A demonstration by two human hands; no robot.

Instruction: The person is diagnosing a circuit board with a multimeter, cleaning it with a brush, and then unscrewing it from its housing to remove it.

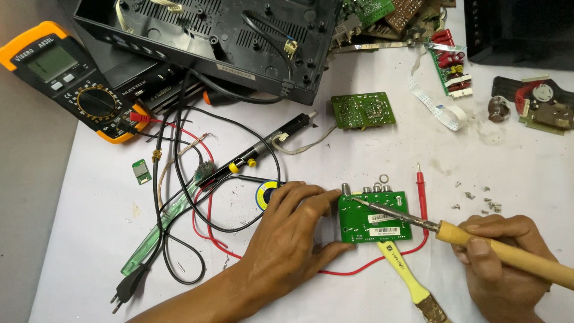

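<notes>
A small green circuit board (375, 219) with round sockets along its far edge lies on the white table. My left hand (286, 239) rests flat beside it, fingertips and thumb steadying its left edge. My right hand (501, 263) grips the wooden handle of a soldering iron (478, 239), whose metal tip touches the board's upper left area. A yellow-handled brush (406, 275) lies partly under the board's near edge.
A yellow multimeter (72, 78) with red probe (421, 194) and red lead sits at the left. An open black casing (227, 42), another green board (363, 110), a desoldering pump (263, 149), solder reel (268, 195), loose screws (478, 200), tangled black cables (173, 197) and parts lie around.
</notes>
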